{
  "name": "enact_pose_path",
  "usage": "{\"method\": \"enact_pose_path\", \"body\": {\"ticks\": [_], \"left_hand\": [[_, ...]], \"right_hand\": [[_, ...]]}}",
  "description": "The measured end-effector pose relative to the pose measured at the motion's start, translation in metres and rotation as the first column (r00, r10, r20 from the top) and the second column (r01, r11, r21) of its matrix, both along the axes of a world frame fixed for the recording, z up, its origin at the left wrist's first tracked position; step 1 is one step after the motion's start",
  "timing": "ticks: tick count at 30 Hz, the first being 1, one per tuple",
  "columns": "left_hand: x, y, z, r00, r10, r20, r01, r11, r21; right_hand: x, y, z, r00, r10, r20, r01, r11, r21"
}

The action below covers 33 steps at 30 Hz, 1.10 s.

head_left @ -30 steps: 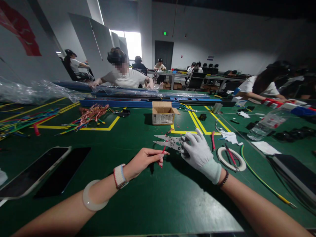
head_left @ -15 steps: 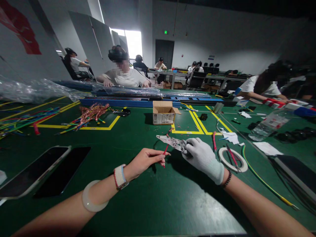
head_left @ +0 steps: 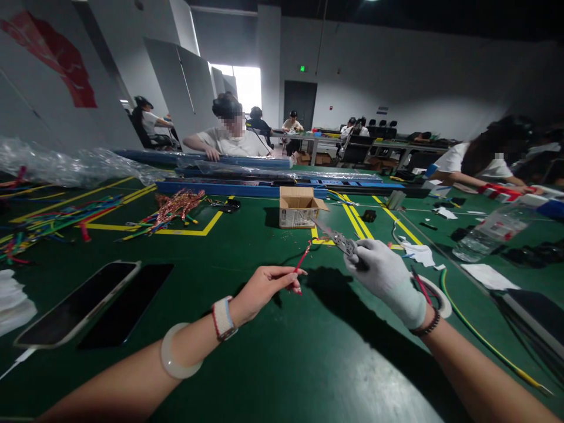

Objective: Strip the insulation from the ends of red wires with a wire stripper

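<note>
My bare left hand (head_left: 264,286) pinches a short red wire (head_left: 302,259) between thumb and fingers, its free end pointing up and to the right. My right hand (head_left: 384,276), in a white glove, is closed round the handles of a metal wire stripper (head_left: 335,237), lifted off the green table (head_left: 282,352) with its jaws closed and pointing up-left toward the wire's tip. The jaws and the wire are a short gap apart. A small open cardboard box (head_left: 298,207) stands just behind them.
Two phones (head_left: 79,302) lie at the left. A tape roll (head_left: 445,294) and a yellow-green cable (head_left: 480,338) lie at the right, with a plastic bottle (head_left: 489,230) beyond. Piles of coloured wires (head_left: 174,205) sit at the back left. Other people work at the far tables.
My right hand lifted the stripper off the table and its jaws closed. The red wire's end swung upward in my left hand. The camera view shifted slightly.
</note>
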<state>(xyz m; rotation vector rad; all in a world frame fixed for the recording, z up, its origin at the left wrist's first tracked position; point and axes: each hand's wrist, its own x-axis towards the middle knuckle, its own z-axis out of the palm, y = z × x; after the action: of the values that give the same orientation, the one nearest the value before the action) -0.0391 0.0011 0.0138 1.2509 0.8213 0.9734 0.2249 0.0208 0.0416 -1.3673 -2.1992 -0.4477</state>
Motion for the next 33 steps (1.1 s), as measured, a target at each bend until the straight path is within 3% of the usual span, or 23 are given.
{"method": "enact_pose_path", "body": {"ticks": [4, 10, 13, 14, 16, 19, 21, 24, 26, 27, 29, 31, 33], "left_hand": [[0.000, 0.001, -0.002, 0.994, 0.040, 0.099, -0.036, 0.999, -0.041], [0.001, 0.003, -0.003, 0.976, 0.064, 0.207, -0.039, 0.992, -0.124], [0.001, 0.001, -0.001, 0.973, 0.034, 0.229, -0.001, 0.990, -0.141], [0.001, 0.001, -0.001, 0.971, 0.023, 0.236, 0.011, 0.990, -0.143], [0.001, 0.000, 0.000, 0.968, -0.003, 0.253, 0.039, 0.990, -0.139], [0.000, -0.001, 0.000, 0.958, -0.055, 0.282, 0.092, 0.989, -0.119], [0.000, -0.002, 0.001, 0.949, -0.087, 0.302, 0.126, 0.986, -0.110], [-0.001, -0.004, 0.000, 0.940, -0.135, 0.312, 0.175, 0.979, -0.105], [-0.001, -0.004, -0.001, 0.936, -0.162, 0.312, 0.202, 0.974, -0.101], [-0.001, -0.004, -0.002, 0.935, -0.170, 0.312, 0.211, 0.972, -0.102], [-0.002, -0.004, -0.002, 0.935, -0.179, 0.307, 0.220, 0.970, -0.105], [-0.002, -0.004, -0.001, 0.940, -0.180, 0.290, 0.219, 0.970, -0.108], [-0.001, -0.004, 0.001, 0.951, -0.170, 0.259, 0.204, 0.973, -0.110]], "right_hand": [[0.002, 0.014, 0.009, 0.998, -0.060, -0.022, 0.058, 0.997, -0.053], [-0.011, 0.050, 0.027, 0.997, -0.077, 0.028, 0.082, 0.958, -0.275], [-0.021, 0.077, 0.036, 0.992, -0.093, -0.081, 0.050, 0.905, -0.423], [-0.024, 0.086, 0.039, 0.976, -0.105, -0.189, -0.009, 0.852, -0.523], [-0.031, 0.104, 0.043, 0.882, -0.156, -0.444, -0.250, 0.645, -0.722], [-0.040, 0.126, 0.044, 0.772, -0.228, -0.593, -0.487, 0.388, -0.783], [-0.045, 0.135, 0.043, 0.740, -0.249, -0.625, -0.555, 0.299, -0.776], [-0.049, 0.139, 0.039, 0.647, -0.287, -0.706, -0.669, 0.229, -0.707], [-0.051, 0.135, 0.037, 0.548, -0.308, -0.778, -0.747, 0.238, -0.621], [-0.051, 0.131, 0.037, 0.512, -0.297, -0.806, -0.759, 0.283, -0.586], [-0.049, 0.118, 0.037, 0.514, -0.212, -0.831, -0.707, 0.444, -0.550], [-0.045, 0.100, 0.038, 0.580, -0.089, -0.810, -0.607, 0.616, -0.503], [-0.039, 0.079, 0.038, 0.662, -0.015, -0.750, -0.508, 0.727, -0.463]]}}
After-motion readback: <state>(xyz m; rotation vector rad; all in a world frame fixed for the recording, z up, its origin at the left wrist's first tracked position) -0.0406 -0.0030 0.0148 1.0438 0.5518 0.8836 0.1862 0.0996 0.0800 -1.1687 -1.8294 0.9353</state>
